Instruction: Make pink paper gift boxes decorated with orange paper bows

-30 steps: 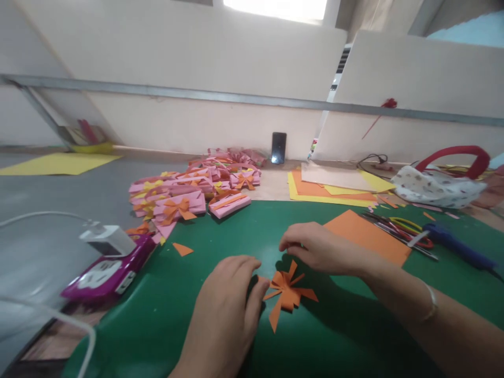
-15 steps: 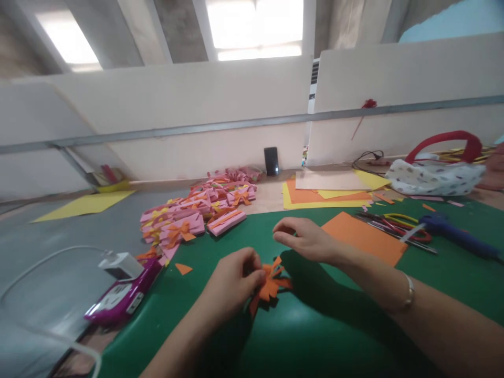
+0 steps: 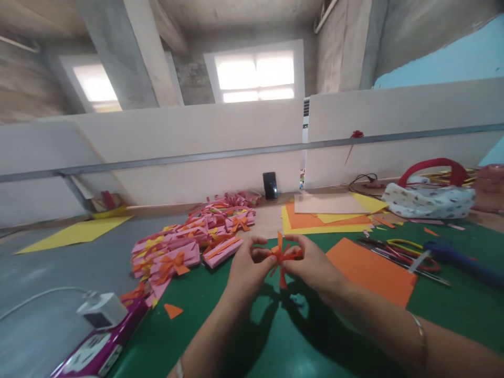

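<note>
Between both hands, just above the green mat (image 3: 244, 346), is an orange paper bow (image 3: 280, 254) with strips sticking out up, down and sideways. My left hand (image 3: 252, 268) pinches its left side with thumb and fingers. From the right, my right hand (image 3: 307, 262) grips the bow's other side, its fingertips close to the left ones. Part of the bow is hidden behind the fingers. To the left lies a pile of pink folded paper packets (image 3: 173, 257), some with orange bows. Nearest the hands is a pink packet with an orange strip (image 3: 222, 252).
Right of my hands lie an orange sheet (image 3: 370, 270), scissors and tweezers (image 3: 409, 257), and a blue glue gun (image 3: 460, 262). A phone (image 3: 270, 186) leans on the back board. A purple power strip with a white plug (image 3: 103, 311) sits at left.
My right hand has come down and taken hold of the orange bow. My left hand has raised the bow off the mat. The camera view has tilted upward.
</note>
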A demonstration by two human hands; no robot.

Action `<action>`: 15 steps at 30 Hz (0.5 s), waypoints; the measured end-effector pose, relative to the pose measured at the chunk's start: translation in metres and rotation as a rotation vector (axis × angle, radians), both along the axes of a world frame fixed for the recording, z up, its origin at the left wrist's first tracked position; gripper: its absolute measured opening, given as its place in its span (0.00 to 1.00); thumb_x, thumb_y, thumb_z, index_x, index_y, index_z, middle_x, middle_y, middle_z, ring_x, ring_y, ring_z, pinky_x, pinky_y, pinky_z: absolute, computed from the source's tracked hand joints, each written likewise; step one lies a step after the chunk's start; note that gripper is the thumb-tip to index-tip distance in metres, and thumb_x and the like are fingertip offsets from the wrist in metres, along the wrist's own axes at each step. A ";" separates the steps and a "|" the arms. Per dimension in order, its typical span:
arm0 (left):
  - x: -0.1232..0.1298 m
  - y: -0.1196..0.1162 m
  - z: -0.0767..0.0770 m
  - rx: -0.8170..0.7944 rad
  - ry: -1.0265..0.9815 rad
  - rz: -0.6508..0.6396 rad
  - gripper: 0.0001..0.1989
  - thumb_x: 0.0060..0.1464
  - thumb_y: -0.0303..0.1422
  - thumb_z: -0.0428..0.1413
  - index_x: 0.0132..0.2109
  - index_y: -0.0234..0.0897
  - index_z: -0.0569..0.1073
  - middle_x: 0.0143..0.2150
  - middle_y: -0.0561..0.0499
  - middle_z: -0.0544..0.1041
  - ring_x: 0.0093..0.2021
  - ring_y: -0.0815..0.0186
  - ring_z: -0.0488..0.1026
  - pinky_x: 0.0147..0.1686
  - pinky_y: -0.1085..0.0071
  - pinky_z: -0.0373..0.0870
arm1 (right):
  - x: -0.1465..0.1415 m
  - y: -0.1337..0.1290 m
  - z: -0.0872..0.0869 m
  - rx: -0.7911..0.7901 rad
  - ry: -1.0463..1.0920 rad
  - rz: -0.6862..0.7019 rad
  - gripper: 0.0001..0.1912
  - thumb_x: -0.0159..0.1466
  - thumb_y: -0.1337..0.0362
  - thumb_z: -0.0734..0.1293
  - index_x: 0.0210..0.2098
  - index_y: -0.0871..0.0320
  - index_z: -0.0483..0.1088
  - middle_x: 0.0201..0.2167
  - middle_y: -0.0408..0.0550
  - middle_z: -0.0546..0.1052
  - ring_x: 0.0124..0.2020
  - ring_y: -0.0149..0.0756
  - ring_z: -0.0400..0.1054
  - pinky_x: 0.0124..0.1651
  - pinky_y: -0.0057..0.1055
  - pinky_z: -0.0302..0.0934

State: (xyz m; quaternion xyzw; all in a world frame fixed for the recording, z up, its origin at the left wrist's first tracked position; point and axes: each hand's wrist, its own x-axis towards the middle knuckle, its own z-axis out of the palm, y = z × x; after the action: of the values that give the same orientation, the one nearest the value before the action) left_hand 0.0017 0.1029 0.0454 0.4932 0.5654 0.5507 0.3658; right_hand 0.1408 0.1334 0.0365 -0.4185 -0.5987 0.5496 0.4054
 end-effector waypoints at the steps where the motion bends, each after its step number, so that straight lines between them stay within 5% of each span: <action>1: -0.001 -0.001 -0.002 -0.022 -0.044 -0.031 0.22 0.34 0.28 0.60 0.40 0.35 0.64 0.27 0.54 0.72 0.29 0.67 0.71 0.29 0.71 0.67 | 0.000 0.001 -0.001 0.000 0.005 0.015 0.29 0.49 0.73 0.67 0.50 0.60 0.60 0.27 0.42 0.72 0.32 0.34 0.70 0.35 0.29 0.63; 6: -0.008 -0.006 -0.003 -0.084 -0.060 -0.156 0.32 0.35 0.32 0.62 0.50 0.36 0.62 0.40 0.46 0.73 0.37 0.58 0.73 0.28 0.67 0.70 | -0.002 0.000 -0.003 -0.008 -0.009 0.110 0.28 0.49 0.71 0.67 0.49 0.60 0.60 0.25 0.40 0.71 0.29 0.34 0.70 0.33 0.30 0.64; 15: -0.005 -0.012 0.008 -0.109 -0.021 -0.154 0.24 0.35 0.25 0.58 0.43 0.34 0.63 0.21 0.61 0.68 0.19 0.71 0.66 0.22 0.73 0.63 | -0.004 -0.012 0.006 0.166 -0.219 0.051 0.29 0.50 0.70 0.66 0.51 0.62 0.59 0.17 0.32 0.61 0.20 0.26 0.57 0.23 0.23 0.52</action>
State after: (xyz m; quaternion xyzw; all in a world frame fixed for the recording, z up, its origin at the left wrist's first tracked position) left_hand -0.0030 0.0911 0.0533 0.5088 0.5510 0.4944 0.4395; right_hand 0.1368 0.1211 0.0428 -0.4257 -0.6933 0.4593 0.3566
